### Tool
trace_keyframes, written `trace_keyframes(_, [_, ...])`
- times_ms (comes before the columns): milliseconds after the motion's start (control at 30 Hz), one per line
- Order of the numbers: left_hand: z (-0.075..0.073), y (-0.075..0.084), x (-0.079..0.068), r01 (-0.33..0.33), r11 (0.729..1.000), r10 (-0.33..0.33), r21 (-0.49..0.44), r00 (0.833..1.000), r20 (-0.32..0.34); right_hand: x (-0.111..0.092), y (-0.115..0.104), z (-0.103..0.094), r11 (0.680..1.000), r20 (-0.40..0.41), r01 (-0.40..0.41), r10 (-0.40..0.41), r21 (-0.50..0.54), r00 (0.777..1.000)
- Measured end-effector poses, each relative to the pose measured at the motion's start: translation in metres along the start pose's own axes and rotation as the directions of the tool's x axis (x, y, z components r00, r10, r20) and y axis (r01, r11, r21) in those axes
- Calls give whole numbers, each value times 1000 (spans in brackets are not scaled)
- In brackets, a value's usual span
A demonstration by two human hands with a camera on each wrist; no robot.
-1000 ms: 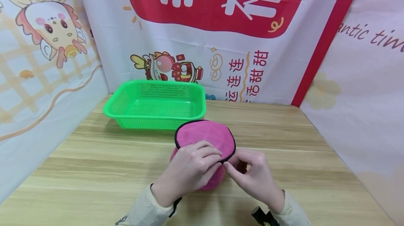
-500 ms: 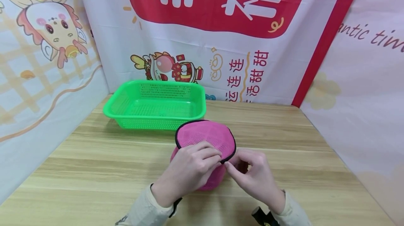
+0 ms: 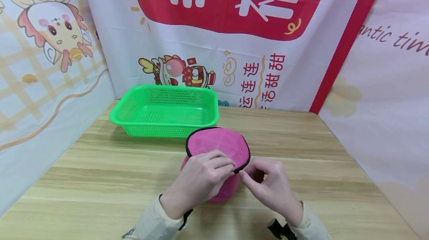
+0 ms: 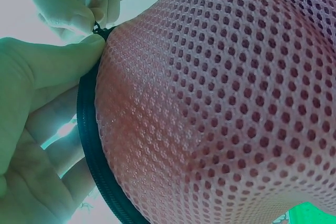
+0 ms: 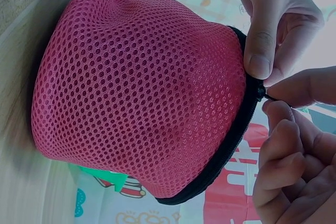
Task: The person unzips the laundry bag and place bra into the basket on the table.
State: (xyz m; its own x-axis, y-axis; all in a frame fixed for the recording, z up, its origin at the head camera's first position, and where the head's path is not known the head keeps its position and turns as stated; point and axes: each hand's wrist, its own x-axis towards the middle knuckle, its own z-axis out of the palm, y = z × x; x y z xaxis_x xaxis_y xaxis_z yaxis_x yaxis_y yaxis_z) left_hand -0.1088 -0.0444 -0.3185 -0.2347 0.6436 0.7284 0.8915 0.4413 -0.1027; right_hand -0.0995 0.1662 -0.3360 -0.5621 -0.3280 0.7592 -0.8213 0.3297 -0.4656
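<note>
A pink mesh bag (image 3: 219, 144) with a black zipper round its top stands upright on the table. My left hand (image 3: 203, 178) grips the bag's edge, the thumb pressing on the black zipper band (image 4: 90, 108) in the left wrist view. Just beside it, my right hand (image 3: 268, 184) pinches the small zipper pull (image 5: 269, 97) between thumb and index finger. In the right wrist view the slider sits right at the left thumb, and the zipper is drawn together along the rim. The bag's mesh bulges, its contents hidden.
A green perforated basket (image 3: 167, 115) stands behind the bag, to the left, with nothing visible inside. The wooden table (image 3: 318, 165) is enclosed by printed cloth hangings (image 3: 214, 46) at the back and both sides.
Almost nothing differs. Both hands keep their places at the zipper, and the bag and basket stay where they were.
</note>
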Motion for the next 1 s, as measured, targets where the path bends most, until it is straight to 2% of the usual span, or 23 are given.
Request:
trace_keyframes(533, [-1, 0, -2, 18, 1000, -17, -4, 1000, 22, 0, -1, -3, 998, 10, -54, 55, -21, 998])
trace_keyframes(767, [-1, 0, -1, 17, 1000, -17, -14, 1000, 26, -1, 2, -2, 999, 4, -36, 36, -14, 999])
trace_keyframes(1000, [-1, 0, -1, 9, 1000, -9, 2, 1000, 27, 0, 1, -4, 998, 9, -57, 57, -18, 998])
